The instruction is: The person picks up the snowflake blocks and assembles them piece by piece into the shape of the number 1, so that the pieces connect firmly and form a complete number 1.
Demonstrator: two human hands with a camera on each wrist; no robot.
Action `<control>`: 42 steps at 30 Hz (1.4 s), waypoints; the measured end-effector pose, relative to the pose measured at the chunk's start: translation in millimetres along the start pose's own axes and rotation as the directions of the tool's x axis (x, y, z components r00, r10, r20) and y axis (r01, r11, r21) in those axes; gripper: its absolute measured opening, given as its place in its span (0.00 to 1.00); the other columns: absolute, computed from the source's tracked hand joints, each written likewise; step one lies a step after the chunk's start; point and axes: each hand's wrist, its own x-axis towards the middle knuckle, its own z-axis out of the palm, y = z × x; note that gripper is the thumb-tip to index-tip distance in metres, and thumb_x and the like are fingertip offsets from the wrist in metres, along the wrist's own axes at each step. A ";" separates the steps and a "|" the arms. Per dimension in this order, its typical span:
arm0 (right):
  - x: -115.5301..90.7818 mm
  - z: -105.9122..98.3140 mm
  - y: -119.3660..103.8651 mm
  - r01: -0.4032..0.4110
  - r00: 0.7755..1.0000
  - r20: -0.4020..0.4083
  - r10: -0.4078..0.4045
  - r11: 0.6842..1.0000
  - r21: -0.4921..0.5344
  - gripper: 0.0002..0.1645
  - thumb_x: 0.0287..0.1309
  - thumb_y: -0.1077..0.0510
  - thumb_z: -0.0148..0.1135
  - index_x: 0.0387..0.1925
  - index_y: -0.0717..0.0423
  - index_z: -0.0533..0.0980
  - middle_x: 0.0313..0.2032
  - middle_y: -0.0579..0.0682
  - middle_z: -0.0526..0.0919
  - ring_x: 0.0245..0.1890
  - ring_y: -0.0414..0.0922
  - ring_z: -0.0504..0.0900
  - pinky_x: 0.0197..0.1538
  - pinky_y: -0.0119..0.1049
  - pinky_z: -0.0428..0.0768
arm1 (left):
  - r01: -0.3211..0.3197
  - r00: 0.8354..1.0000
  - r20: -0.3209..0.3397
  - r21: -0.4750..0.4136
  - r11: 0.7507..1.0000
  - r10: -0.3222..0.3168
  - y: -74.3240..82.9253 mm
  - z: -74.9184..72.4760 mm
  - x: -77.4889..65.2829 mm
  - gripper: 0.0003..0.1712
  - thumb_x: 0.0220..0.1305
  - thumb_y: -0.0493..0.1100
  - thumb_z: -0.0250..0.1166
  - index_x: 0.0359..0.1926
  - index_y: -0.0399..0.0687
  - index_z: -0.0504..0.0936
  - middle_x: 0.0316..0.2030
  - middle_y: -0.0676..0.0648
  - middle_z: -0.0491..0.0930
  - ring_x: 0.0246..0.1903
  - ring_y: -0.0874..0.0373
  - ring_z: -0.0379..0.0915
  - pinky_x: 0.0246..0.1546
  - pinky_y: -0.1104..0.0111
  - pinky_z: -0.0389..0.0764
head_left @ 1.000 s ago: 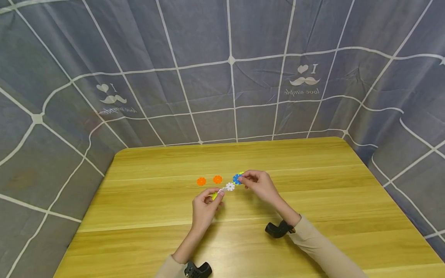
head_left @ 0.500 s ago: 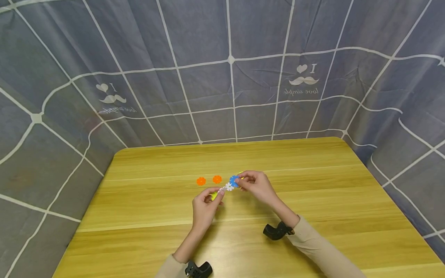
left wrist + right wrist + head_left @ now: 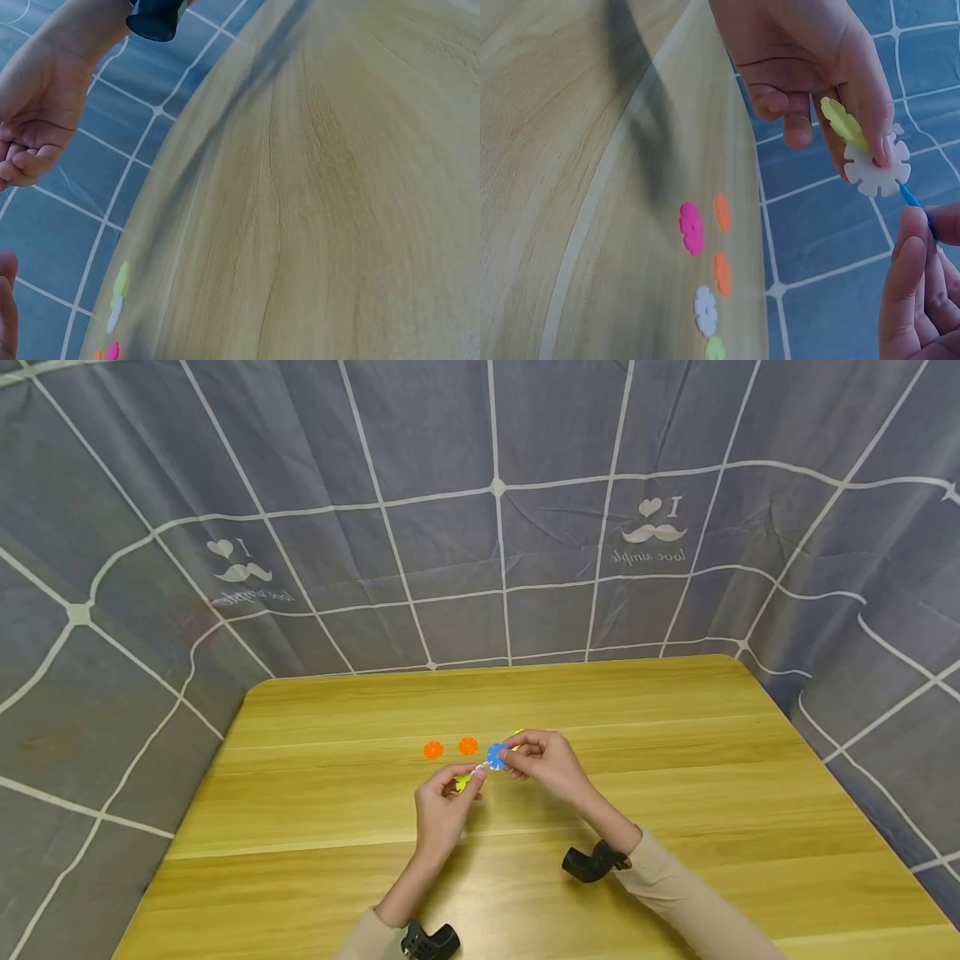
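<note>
A blue notched connector disc (image 3: 494,756) is pinched between thumb and fingers of the right hand (image 3: 550,766) at the centre of the frame, above a wood-grain tabletop (image 3: 337,802). Its edge appears, in the right wrist view, to be touching the rim of a white notched disc (image 3: 865,171). That piece is clamped under the thumb of the left hand (image 3: 441,806), along with a yellow notched disc (image 3: 843,122); the joint between the two is hidden by the thumb.

The step in hand is judged to be the fitting of blue to white, edge to notch; whether the slots are engaged cannot be told. For the next move, a matching pair of notches would need to be lined up crosswise and pressed home, with the white piece held firm.

Two orange discs (image 3: 432,750) are seen on the table, left of centre in the head view. In the right wrist view, a pink disc (image 3: 691,229), a loose white disc (image 3: 705,310) and a yellow-green disc (image 3: 715,349) are shown at lower centre.
</note>
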 end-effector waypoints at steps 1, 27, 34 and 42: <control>-0.1 0.3 0.0 0.000 1.000 0.001 0.000 1.000 0.000 0.13 0.59 0.61 0.65 0.40 0.69 0.80 0.30 0.67 0.84 0.24 0.47 0.84 0.36 0.47 0.85 | -0.006 1.000 0.000 0.004 1.000 0.006 0.5 0.1 0.0 0.07 0.59 0.35 0.68 0.37 0.34 0.85 0.33 0.35 0.84 0.17 0.68 0.77 0.15 0.81 0.68; 0.2 0.6 -1.8 -0.006 0.999 0.043 0.005 0.999 0.032 0.15 0.61 0.61 0.63 0.42 0.72 0.80 0.30 0.65 0.86 0.22 0.37 0.82 0.35 0.43 0.85 | -0.093 0.994 -0.053 0.017 0.996 0.094 -1.5 1.5 0.8 0.05 0.57 0.34 0.69 0.33 0.35 0.85 0.26 0.33 0.84 0.14 0.61 0.76 0.11 0.81 0.61; -0.4 -3.3 -4.1 0.015 0.996 0.090 -0.018 0.999 0.039 0.17 0.64 0.60 0.60 0.43 0.74 0.79 0.31 0.65 0.86 0.23 0.35 0.83 0.35 0.46 0.85 | -0.157 0.985 -0.064 0.021 0.987 0.158 -3.1 1.1 1.6 0.03 0.55 0.33 0.70 0.30 0.34 0.85 0.26 0.34 0.84 0.14 0.52 0.76 0.12 0.80 0.66; -2.6 -3.6 -3.8 0.012 0.998 0.057 -0.015 0.999 0.043 0.14 0.63 0.62 0.60 0.39 0.74 0.79 0.27 0.61 0.86 0.22 0.36 0.82 0.33 0.44 0.85 | -0.242 0.968 -0.072 -0.024 0.970 0.240 -2.1 5.4 2.1 0.03 0.54 0.29 0.69 0.29 0.30 0.85 0.28 0.34 0.84 0.17 0.46 0.78 0.14 0.76 0.73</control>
